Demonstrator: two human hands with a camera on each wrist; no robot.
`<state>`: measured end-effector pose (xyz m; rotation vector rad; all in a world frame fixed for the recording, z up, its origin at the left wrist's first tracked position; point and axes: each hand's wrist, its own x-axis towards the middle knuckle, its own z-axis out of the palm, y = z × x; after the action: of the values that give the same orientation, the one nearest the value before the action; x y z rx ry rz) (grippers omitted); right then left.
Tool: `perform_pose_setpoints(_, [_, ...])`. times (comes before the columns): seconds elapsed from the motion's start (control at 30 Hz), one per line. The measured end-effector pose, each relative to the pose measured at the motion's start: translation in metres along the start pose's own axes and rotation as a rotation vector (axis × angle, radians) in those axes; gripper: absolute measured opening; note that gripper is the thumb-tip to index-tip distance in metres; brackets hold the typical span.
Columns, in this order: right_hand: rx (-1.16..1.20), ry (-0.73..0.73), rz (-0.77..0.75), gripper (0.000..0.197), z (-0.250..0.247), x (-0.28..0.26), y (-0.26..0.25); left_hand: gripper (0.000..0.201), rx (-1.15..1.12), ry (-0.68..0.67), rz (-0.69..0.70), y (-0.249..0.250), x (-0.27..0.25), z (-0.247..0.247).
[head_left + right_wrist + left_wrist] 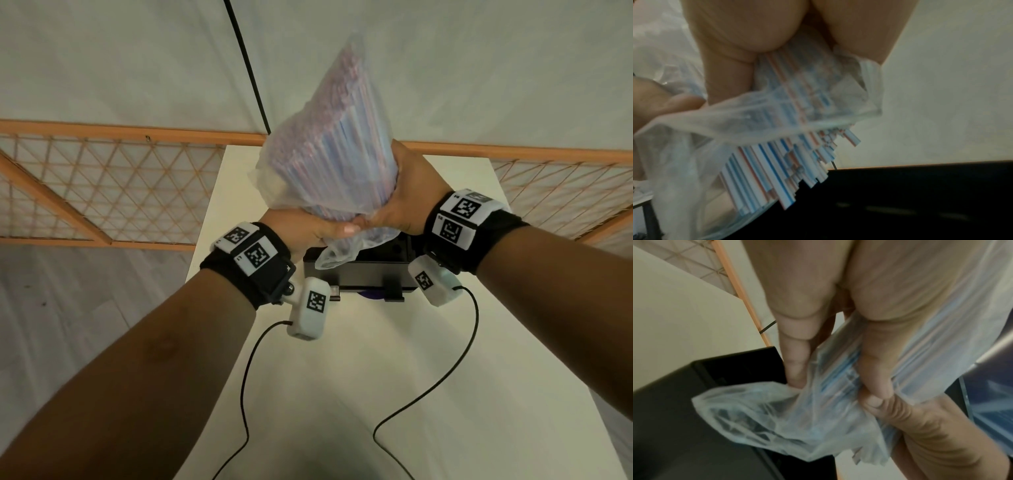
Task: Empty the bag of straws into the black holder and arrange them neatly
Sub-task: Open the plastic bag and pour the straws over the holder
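On the table [445,359], dead centre, sits the holder [359,274]. Right above it the bag [329,144] hangs mouth-down, its closed end tipped up toward 12 o'clock. The left hand [301,229] is wrapped round the bundle from 8 o'clock and the right hand [407,195] from 3, both squeezing near the mouth. The straws [781,175] are already poking out past the film. My guess: the bundle is light, the film thin and slippery, and the straws kink easily, so grip the bundle low, not the loose plastic.
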<state>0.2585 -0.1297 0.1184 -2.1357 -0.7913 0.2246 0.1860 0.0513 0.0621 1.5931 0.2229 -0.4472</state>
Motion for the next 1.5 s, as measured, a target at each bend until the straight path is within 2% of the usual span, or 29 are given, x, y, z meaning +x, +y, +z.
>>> perform_pose_setpoints(0.07, [-0.051,0.008,0.009,0.109,0.0,-0.001,0.001,0.116,-0.004,0.064,0.02,-0.004,0.0,0.001])
perform_pose_setpoints(0.13, [-0.086,0.009,0.013,0.11,0.0,-0.003,0.003,0.104,-0.042,0.149,0.059,-0.003,-0.002,0.001])
perform_pose_setpoints(0.2, [-0.109,0.016,0.035,0.108,0.0,-0.005,0.004,0.1,-0.035,0.17,0.07,-0.003,-0.002,0.0])
perform_pose_setpoints(0.27, [-0.111,0.019,0.073,0.105,0.0,-0.007,0.007,0.086,-0.064,0.04,0.071,0.0,-0.004,0.002])
perform_pose_setpoints(0.33, [-0.107,0.023,0.099,0.104,0.0,-0.008,0.01,0.053,-0.075,-0.076,0.057,0.004,-0.007,0.005])
perform_pose_setpoints(0.4, [-0.099,0.026,0.107,0.105,0.0,-0.008,0.012,0.026,-0.098,-0.101,0.069,0.005,-0.007,0.006])
perform_pose_setpoints(0.47, [-0.095,0.025,0.111,0.106,0.0,-0.008,0.014,0.015,-0.124,-0.095,0.094,0.004,-0.01,0.007])
perform_pose_setpoints(0.53, [-0.089,0.02,0.117,0.106,0.0,-0.009,0.015,0.002,-0.128,-0.149,0.102,0.007,-0.014,0.009])
perform_pose_setpoints(0.6, [-0.079,0.015,0.129,0.106,0.001,-0.009,0.017,0.01,-0.091,-0.159,0.101,0.009,-0.016,0.01])
perform_pose_setpoints(0.67, [-0.071,0.009,0.139,0.107,0.002,-0.01,0.019,0.013,-0.098,-0.109,0.099,0.009,-0.018,0.012])
perform_pose_setpoints(0.8, [-0.089,-0.011,0.135,0.11,0.005,-0.01,0.022,0.034,-0.125,-0.039,0.091,0.002,-0.019,0.014])
perform_pose_setpoints(0.87, [-0.1,-0.022,0.153,0.109,0.008,-0.012,0.024,0.014,-0.05,0.013,0.082,-0.002,-0.017,0.011])
perform_pose_setpoints(0.9, [-0.108,-0.025,0.158,0.11,0.009,-0.013,0.025,0.034,0.004,0.074,0.067,-0.002,-0.017,0.007])
perform_pose_setpoints(0.93, [-0.108,-0.025,0.156,0.11,0.011,-0.015,0.026,0.067,0.042,0.12,0.069,-0.004,-0.016,0.003])
perform_pose_setpoints(0.97, [-0.1,-0.022,0.152,0.109,0.012,-0.015,0.028,0.084,0.013,0.128,0.085,-0.005,-0.016,-0.002])
perform_pose_setpoints(1.0, [-0.091,-0.019,0.154,0.106,0.012,-0.016,0.029,0.084,-0.042,0.141,0.107,-0.005,-0.018,-0.005])
perform_pose_setpoints(1.1, [-0.132,-0.044,0.142,0.089,0.015,-0.014,0.029,0.055,-0.244,0.211,0.107,-0.006,-0.023,-0.01])
perform_pose_setpoints(1.17, [-0.152,-0.066,0.115,0.081,0.018,-0.012,0.026,0.041,-0.295,0.211,0.111,-0.007,-0.023,-0.007])
perform_pose_setpoints(1.23, [-0.116,-0.061,0.098,0.077,0.02,-0.011,0.024,0.037,-0.304,0.211,0.112,-0.008,-0.021,-0.005])
perform_pose_setpoints(1.37, [-0.113,-0.065,0.088,0.077,0.022,-0.012,0.023,0.043,-0.322,0.212,0.124,-0.008,-0.023,-0.003])
perform_pose_setpoints(1.5, [-0.119,-0.096,0.087,0.082,0.024,-0.015,0.021,0.068,-0.223,0.142,0.185,-0.003,-0.03,-0.008])
